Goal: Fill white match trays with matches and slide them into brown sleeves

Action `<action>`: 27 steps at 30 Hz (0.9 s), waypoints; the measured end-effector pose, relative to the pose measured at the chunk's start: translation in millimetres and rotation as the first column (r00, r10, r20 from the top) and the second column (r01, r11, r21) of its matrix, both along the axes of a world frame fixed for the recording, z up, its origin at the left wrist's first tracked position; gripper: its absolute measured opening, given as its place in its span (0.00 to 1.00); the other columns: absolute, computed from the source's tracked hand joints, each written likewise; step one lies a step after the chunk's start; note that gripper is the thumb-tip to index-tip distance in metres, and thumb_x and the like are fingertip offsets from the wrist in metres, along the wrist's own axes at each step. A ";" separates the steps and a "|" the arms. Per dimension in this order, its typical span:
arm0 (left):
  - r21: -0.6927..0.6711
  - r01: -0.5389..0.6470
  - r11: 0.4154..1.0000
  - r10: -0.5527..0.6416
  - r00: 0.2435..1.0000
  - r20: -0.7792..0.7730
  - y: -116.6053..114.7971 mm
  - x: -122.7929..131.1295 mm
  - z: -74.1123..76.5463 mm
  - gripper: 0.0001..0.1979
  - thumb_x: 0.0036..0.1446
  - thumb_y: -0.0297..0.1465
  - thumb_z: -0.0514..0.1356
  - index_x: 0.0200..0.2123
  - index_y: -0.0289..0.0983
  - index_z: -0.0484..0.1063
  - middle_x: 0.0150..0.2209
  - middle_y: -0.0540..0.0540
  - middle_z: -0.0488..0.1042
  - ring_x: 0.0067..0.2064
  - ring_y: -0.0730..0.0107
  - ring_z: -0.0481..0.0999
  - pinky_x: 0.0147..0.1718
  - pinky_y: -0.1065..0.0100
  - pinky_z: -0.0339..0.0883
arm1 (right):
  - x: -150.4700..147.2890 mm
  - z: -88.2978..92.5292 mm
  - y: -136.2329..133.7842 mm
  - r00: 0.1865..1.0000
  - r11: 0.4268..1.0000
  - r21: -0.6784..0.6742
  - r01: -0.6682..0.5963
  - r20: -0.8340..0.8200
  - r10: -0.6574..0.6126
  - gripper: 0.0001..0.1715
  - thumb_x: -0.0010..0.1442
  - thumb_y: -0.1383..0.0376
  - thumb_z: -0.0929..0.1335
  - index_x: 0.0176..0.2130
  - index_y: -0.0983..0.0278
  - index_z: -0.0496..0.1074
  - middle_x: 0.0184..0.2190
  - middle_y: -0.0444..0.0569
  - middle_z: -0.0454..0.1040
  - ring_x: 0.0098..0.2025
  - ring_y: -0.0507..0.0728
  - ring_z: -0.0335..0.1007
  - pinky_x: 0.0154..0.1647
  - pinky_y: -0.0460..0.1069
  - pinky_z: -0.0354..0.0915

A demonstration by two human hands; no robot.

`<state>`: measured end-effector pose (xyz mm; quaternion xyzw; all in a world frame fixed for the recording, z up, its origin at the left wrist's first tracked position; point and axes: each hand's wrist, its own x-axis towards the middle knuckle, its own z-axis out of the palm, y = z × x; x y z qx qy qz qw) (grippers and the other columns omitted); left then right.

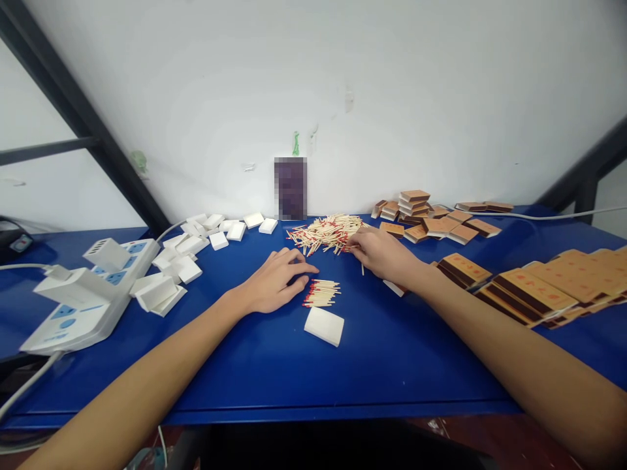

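Observation:
My left hand (277, 281) rests on the blue table (372, 365), fingers curled down beside a small bundle of red-tipped matches (322, 293). A white inner matchbox tray (324, 326) lies just in front of that bundle. My right hand (379, 253) reaches into the edge of the big loose pile of matches (326, 233), with its fingers pinched on some of them.
Several white trays (196, 245) lie at the back left beside a white power strip (88, 294) with plugs. Brown matchbox sleeves are heaped at the back right (431, 219) and stacked along the right edge (543, 287). A white wall stands behind the table.

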<state>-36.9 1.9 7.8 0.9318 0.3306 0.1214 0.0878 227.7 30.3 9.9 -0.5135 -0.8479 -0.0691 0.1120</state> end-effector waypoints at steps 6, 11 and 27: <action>-0.008 0.018 1.000 -0.018 1.000 -0.008 -0.7 0.0 0.4 0.19 0.69 0.36 0.46 0.56 0.46 0.71 0.48 0.43 0.67 0.49 0.59 0.65 0.50 0.54 0.59 | -9.1 3.9 -8.8 0.982 0.989 0.105 -0.105 -0.147 0.120 0.13 0.66 0.68 0.62 0.41 0.67 0.76 0.39 0.57 0.76 0.44 0.62 0.70 0.45 0.54 0.63; 0.067 -0.097 0.993 0.089 0.990 0.107 2.7 0.6 -3.2 0.14 0.66 0.31 0.48 0.46 0.37 0.72 0.43 0.44 0.70 0.45 0.60 0.67 0.48 0.57 0.62 | -31.8 -7.9 -23.1 0.936 0.957 0.048 -0.286 -0.199 0.290 0.13 0.66 0.69 0.63 0.41 0.66 0.77 0.37 0.53 0.76 0.42 0.59 0.70 0.45 0.52 0.65; 0.082 -0.083 0.993 0.082 0.997 0.018 4.7 0.3 -3.6 0.19 0.66 0.32 0.49 0.57 0.39 0.69 0.52 0.41 0.68 0.51 0.56 0.64 0.52 0.52 0.60 | -26.0 -9.3 -23.7 0.915 0.948 -0.002 -0.317 -0.263 0.306 0.13 0.66 0.67 0.64 0.46 0.65 0.76 0.41 0.55 0.77 0.45 0.60 0.71 0.48 0.56 0.67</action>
